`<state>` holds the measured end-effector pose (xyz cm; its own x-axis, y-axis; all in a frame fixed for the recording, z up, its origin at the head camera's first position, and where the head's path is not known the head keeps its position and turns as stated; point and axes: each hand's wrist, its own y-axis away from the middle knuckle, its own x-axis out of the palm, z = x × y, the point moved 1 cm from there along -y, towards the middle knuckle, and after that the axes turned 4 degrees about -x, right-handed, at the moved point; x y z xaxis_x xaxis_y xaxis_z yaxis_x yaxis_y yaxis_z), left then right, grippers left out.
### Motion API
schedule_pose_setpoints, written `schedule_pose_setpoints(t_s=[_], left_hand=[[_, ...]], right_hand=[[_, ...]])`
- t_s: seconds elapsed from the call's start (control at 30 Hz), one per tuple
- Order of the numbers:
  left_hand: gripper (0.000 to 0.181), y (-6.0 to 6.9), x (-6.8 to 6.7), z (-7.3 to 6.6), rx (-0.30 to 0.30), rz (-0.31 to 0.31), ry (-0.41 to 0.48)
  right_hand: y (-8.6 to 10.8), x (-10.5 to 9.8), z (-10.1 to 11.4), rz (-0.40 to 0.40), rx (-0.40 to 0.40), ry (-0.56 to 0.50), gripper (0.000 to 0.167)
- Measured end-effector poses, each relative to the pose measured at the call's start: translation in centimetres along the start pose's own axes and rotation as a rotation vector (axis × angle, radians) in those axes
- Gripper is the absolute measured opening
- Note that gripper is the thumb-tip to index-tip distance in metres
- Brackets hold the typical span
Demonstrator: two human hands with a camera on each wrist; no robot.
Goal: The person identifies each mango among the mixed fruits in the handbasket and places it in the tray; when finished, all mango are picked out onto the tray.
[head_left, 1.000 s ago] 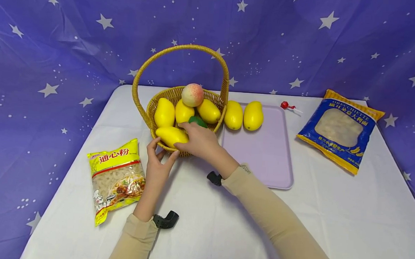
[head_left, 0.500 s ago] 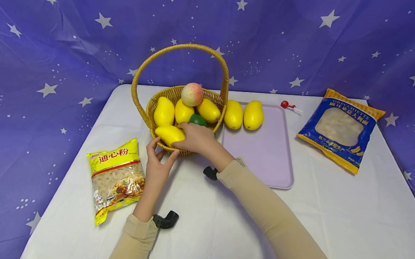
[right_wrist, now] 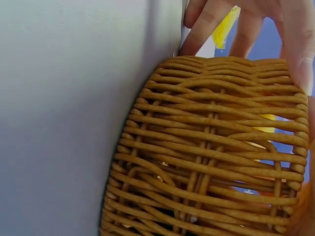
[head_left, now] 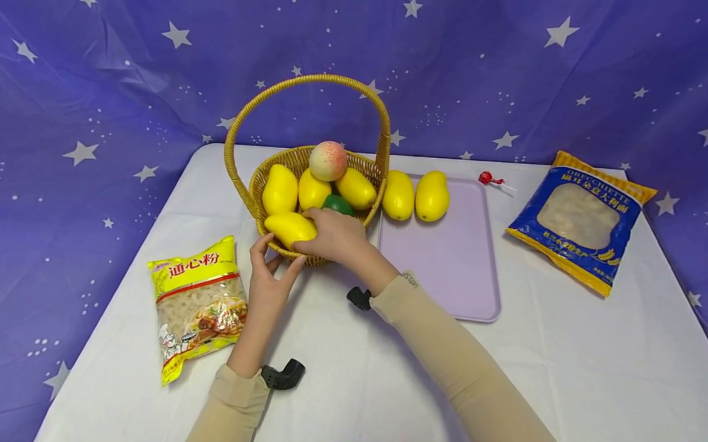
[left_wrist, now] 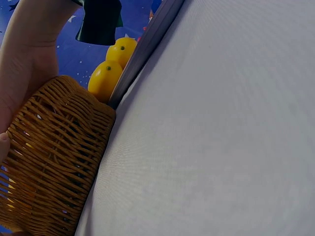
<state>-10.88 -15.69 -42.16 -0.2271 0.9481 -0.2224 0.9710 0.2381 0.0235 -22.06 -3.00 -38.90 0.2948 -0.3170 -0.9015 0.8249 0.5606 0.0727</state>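
My left hand (head_left: 266, 286) holds the front-left side of a wicker basket (head_left: 369, 101), its thumb and index finger at the rim. My right hand (head_left: 335, 235) reaches into the front of the basket and grips the right end of a yellow mango (head_left: 289, 229); its fingertips are partly hidden. Behind it a dark green rounded fruit (head_left: 338, 205) shows in part. More mangoes lie in the basket, with a peach (head_left: 328, 161) on top. In the left wrist view the basket's woven wall (left_wrist: 59, 147) stands beside the right hand (left_wrist: 29, 54).
A lilac tray (head_left: 447, 272) adjoins the basket's right side, with two mangoes (head_left: 432, 197) at its back end. A yellow pasta bag (head_left: 199, 306) lies at the left. Toward the right lie a red lollipop (head_left: 487, 179) and a blue orecchiette bag (head_left: 579, 223).
My right hand has shifted slightly left and up with the front mango, which tilts a little, and more of the green fruit shows. My left hand stays at the rim.
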Motion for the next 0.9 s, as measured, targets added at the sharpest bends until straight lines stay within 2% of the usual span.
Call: schedule_pose_setpoints(t_s=[0.2,0.37,0.67,0.9], left_hand=[[0.068,0.0,0.0,0.0,-0.005,-0.001,-0.009],[0.068,0.0,0.0,-0.1,0.003,-0.004,-0.003],[0.068,0.2,0.1,-0.3,-0.019,-0.001,-0.030],[0.068,0.2,0.0,-0.4,-0.017,-0.001,-0.043]], right_hand=[[0.3,0.1,0.0,-0.059,0.019,0.006,0.072],[0.4,0.3,0.0,-0.114,0.020,-0.032,0.073],[0.9,-0.1,-0.5,-0.183,-0.002,-0.177,0.073],[1.9,-1.6,-0.7,-0.225,-0.009,-0.292,0.074]])
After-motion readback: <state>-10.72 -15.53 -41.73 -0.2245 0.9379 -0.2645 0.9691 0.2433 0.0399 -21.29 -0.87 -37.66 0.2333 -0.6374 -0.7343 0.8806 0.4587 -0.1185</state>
